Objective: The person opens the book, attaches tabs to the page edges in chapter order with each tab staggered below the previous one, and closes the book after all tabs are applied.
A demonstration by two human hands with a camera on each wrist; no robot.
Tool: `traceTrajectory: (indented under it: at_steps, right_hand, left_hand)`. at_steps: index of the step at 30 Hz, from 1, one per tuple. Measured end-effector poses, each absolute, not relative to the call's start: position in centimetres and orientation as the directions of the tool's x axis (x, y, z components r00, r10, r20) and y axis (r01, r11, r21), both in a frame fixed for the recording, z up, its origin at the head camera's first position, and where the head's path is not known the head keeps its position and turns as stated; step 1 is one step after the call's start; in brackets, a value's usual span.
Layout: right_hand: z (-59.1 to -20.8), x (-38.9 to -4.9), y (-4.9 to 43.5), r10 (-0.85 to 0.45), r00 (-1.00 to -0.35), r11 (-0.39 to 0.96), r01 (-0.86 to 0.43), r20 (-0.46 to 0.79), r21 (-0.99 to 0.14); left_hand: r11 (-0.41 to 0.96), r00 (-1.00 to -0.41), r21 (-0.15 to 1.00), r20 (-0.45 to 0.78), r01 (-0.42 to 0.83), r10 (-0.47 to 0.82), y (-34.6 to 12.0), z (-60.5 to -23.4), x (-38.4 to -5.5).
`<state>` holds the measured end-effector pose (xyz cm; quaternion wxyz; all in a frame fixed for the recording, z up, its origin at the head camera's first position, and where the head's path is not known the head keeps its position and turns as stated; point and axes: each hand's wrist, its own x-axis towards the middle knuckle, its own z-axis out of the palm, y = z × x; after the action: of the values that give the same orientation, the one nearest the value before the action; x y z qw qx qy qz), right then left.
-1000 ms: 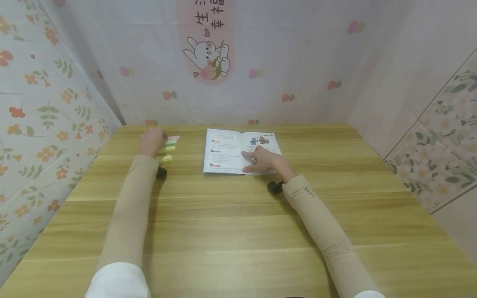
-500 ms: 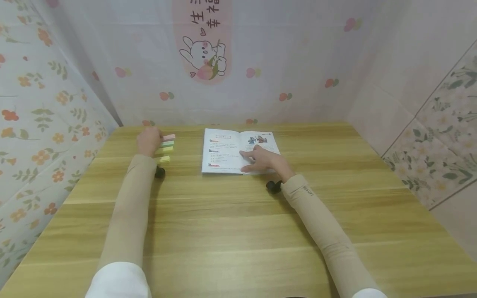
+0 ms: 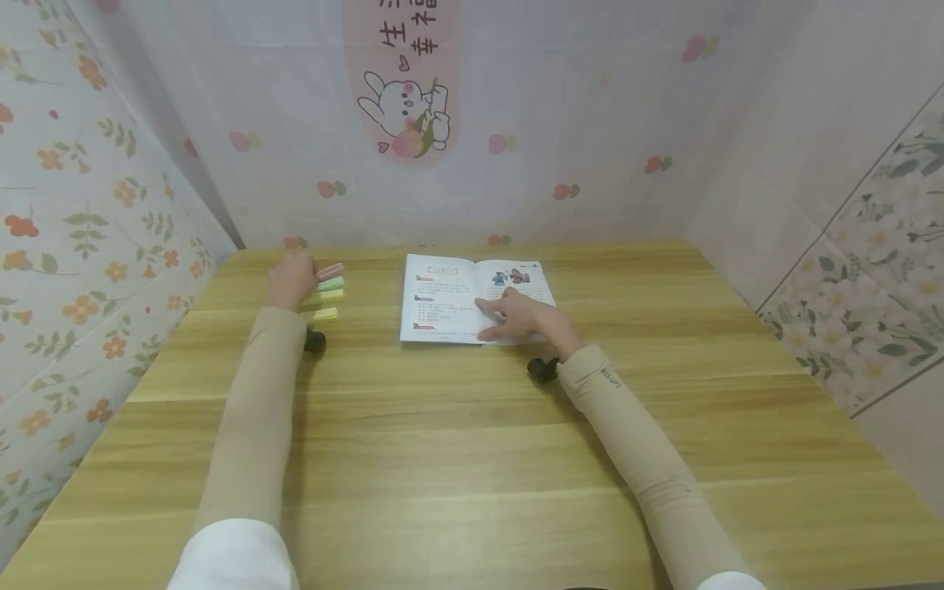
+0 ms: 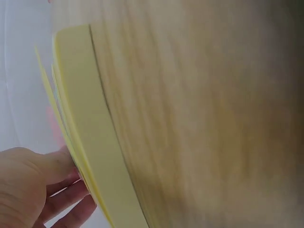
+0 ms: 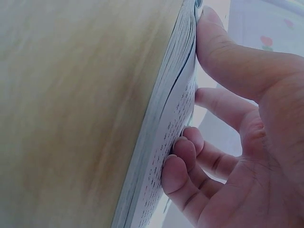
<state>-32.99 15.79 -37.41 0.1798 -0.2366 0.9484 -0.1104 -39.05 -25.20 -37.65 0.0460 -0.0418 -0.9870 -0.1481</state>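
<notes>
book (image 3: 437, 305) under spread r hand (image 3: 520, 315); l hand (image 3: 292, 280) at pink tabs (image 3: 331, 271), its grip unclear.

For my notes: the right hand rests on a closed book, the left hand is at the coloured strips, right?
No: the book lies open, as the head view shows; the right hand rests on it and the left hand is at the coloured strips.

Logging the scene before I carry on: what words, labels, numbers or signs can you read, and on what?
"生": wall cloth; strokes above it cut off.
"幸", "福" above it: same cloth.
Book: print too small to read.
Right sleeve: lettering too blurred.
Coloured paper strips: no lettering visible.
</notes>
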Motion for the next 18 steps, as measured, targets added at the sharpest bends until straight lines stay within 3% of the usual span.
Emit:
traceTrajectory:
  at_steps: [10,18]
  right_hand:
    - [-37.54,-33.22,15.85,-0.493,-0.821,0.862,-0.418,-0.286,-0.287]
    - [-37.53,-33.34,15.71,-0.519,-0.815,0.849,-0.455,-0.258,-0.269]
  left_hand:
    - [0.884,-0.994,0.454,0.071,0.108,0.085,-25.38,-37.31,-38.46]
    - [0.845,-0.99,0.516,0.087,0.14,0.11,-25.88,-37.03,-38.29]
